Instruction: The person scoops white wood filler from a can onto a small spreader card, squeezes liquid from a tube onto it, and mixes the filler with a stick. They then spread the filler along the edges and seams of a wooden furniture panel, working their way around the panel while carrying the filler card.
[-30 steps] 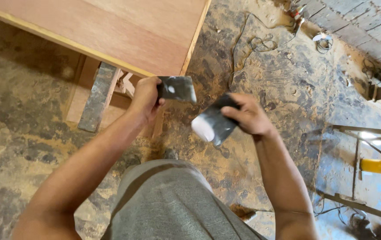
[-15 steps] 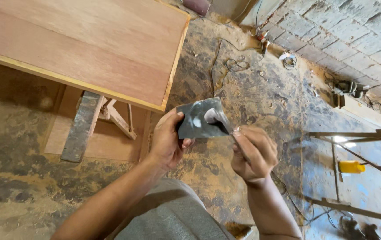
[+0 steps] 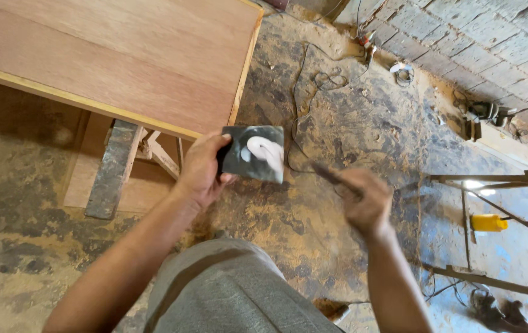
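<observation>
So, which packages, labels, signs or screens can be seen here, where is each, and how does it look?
Yellow container: on the floor at far right, behind a wooden frame; boxy, bright yellow, like a jerrycan; no label can be made out.
No labels, signs or screens are in view.
</observation>
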